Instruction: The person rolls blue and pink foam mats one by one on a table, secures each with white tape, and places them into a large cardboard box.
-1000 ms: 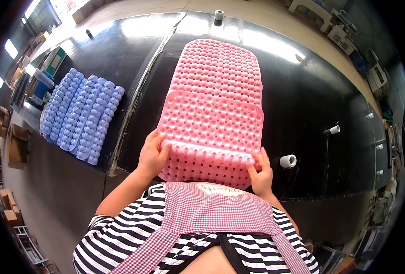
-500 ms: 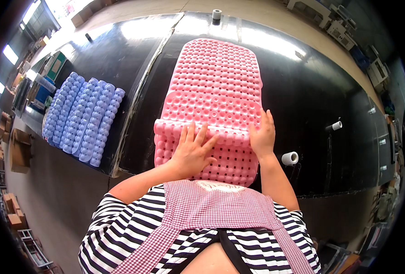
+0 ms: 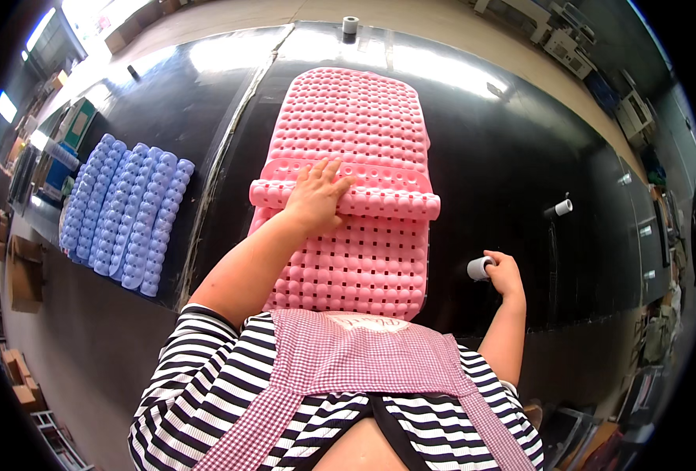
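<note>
Nearest the body, the right hand [image 3: 507, 275] rests on the black table [image 3: 505, 149] with its fingers curled around a small white tape roll [image 3: 480, 268] at the table's right side. To its left lies the pink mat [image 3: 348, 235], its near end folded up and over so that a rolled edge runs across the middle. The left hand [image 3: 316, 196] presses flat on that roll, fingers spread and together with the mat, not clamped round it. If that palm eases off, I judge the springy fold could flop open again. Another tape roll [image 3: 562, 207] stands further right, a stack of blue mats [image 3: 124, 212] lies well apart at left, and a third roll [image 3: 350, 24] sits at the far edge.
</note>
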{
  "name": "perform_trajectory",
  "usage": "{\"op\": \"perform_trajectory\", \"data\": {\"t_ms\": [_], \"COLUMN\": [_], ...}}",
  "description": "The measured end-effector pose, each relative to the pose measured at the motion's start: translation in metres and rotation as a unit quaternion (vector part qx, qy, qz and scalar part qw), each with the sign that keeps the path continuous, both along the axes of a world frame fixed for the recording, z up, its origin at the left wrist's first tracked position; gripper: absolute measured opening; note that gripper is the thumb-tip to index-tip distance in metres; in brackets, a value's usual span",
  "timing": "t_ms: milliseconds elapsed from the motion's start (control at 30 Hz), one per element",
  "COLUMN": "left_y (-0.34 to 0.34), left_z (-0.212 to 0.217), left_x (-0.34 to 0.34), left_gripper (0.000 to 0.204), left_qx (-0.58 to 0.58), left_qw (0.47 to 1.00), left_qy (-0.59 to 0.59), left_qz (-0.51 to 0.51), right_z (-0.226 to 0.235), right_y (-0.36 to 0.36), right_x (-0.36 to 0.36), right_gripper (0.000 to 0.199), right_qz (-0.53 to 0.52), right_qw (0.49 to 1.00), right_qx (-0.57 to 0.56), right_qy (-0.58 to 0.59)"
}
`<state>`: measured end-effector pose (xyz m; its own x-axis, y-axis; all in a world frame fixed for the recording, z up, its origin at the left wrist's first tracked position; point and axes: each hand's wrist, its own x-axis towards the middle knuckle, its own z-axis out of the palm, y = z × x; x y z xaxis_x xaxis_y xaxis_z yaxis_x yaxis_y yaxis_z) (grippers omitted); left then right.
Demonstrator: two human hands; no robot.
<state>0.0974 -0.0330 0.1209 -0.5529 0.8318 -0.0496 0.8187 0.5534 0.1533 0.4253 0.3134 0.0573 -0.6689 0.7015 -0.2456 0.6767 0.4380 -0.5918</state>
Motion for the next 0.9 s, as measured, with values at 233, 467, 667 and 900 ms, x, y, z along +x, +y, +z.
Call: {"op": "perform_trajectory", "data": {"t_ms": [233, 467, 667, 900], "left_y": [-0.005, -0.061, -0.076, -0.082], "left_z": [-0.016, -0.02, -0.028, 0.016], "left_x": [-0.001, 0.049, 0.073, 0.06], "left_gripper": [0.066, 0.054, 0.055, 0.075], "left_qx": [0.11, 0.117, 0.152, 0.252], "left_qw": [0.993, 0.985, 0.974, 0.92], "left_qy": [0.027, 0.03, 0.066, -0.296], "left_qz": [-0.045, -0.125, -0.157, -0.047], "right_z": [-0.011, 0.093, 0.05, 0.039], "right_y": [-0.006, -0.159, -0.23, -0.237], "right_x": [-0.009, -0.094, -0.151, -0.157], "right_gripper": [0.02, 0.014, 0.013, 0.008], "right_qz": [-0.098, 0.058, 0.147, 0.117], "right_qw": [0.994, 0.795, 0.758, 0.805], "right_qx": [0.056, -0.355, -0.486, -0.443], "right_qy": [-0.01, 0.489, 0.41, 0.378]}}
